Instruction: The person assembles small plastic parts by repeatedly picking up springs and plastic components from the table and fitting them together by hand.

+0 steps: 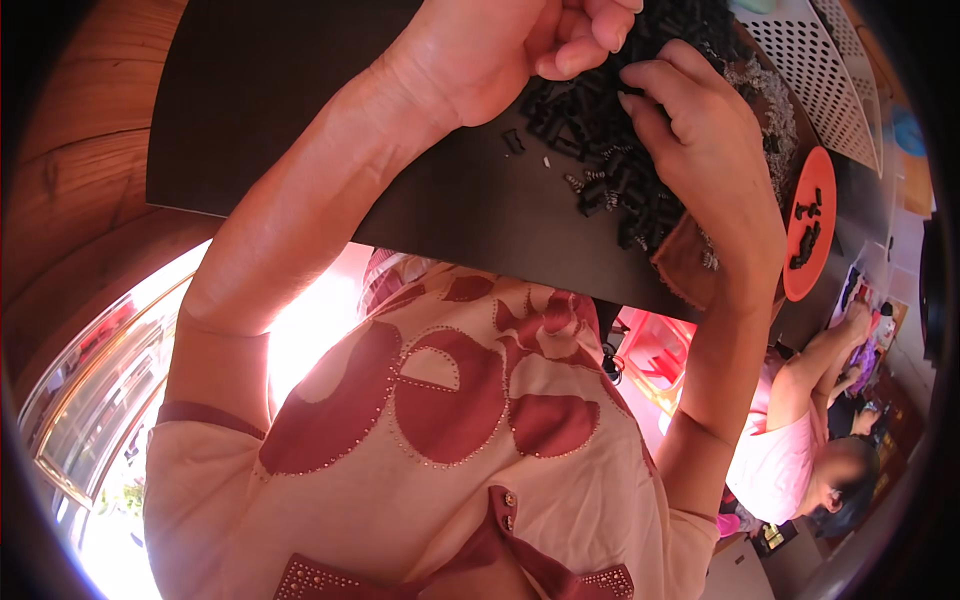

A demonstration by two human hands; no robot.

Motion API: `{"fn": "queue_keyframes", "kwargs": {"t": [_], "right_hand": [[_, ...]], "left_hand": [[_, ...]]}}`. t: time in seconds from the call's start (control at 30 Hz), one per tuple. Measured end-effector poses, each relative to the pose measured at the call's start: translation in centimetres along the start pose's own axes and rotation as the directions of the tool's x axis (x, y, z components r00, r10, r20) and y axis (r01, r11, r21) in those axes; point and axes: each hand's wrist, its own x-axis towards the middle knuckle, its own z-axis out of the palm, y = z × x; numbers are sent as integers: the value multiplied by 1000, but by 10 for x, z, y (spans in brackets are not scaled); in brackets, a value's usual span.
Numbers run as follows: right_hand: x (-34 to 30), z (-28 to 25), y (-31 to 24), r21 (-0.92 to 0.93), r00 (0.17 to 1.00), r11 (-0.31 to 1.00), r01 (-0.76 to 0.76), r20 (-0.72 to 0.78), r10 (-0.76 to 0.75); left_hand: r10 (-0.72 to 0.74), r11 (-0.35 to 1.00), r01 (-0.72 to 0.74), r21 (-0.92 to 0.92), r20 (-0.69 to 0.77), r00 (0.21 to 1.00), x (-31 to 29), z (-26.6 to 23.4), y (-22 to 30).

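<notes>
My left hand [520,50] is raised over the dark table at the top edge, its fingers curled inward and partly cut off by the picture. What it holds, if anything, is hidden. Beside it, my right hand [695,125] hovers over a heap of small black plastic pieces [575,120], thumb and fingers bent together. I cannot make out what sits between those fingertips. Small silver coil springs [590,190] lie mixed in at the heap's near edge. More silver springs [775,110] are piled to the right of my right hand.
An orange plate [818,240] with a few black pieces stands at the table's right edge. Behind it is a white perforated basket [815,75]. Brown cloth [685,265] lies under my right wrist. Another person in pink [785,450] sits at the right, near red plastic stools [655,350].
</notes>
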Motion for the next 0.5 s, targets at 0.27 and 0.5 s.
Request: {"fn": "queue_keyframes", "kwargs": {"t": [0.27,0.5], "right_hand": [[8,2,-7,-101,999,995,-7,39,11],[10,6,-5,-212,991,974,-73,97,96]], "left_hand": [[-27,1000,28,-4,51,998,-1,6,-4],[-37,999,38,-16,49,998,-2,6,-6]]}}
